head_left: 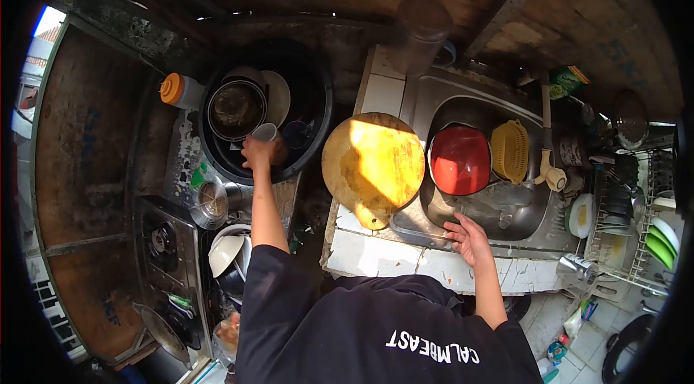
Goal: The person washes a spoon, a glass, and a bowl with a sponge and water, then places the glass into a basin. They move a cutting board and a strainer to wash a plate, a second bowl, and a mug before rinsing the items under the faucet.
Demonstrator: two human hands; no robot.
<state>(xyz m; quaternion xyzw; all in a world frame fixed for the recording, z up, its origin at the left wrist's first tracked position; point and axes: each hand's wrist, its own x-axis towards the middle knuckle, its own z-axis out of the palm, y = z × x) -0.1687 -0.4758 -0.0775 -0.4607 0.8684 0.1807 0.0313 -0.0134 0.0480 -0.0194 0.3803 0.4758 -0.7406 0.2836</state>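
My left hand [259,153] is over the large black basin [323,106], its fingers wrapped round a small cup [265,132]. Beside that cup, the basin holds a dark-rimmed pot [236,106] and a pale plate [277,98]. My right hand [468,238] hovers at the front edge of the metal sink [423,200], empty, with its fingers apart. A red bowl [460,160] and a yellow basket [510,151] sit in the sink. On the tiles left of the sink lies a round wooden board [372,164].
A gas stove [168,243] is at the left, with a metal pot [212,203] and stacked white bowls [228,252] near it. An orange-capped container [181,90] stands left of the basin. The tap [553,176] and a dish rack [618,239] are at the right.
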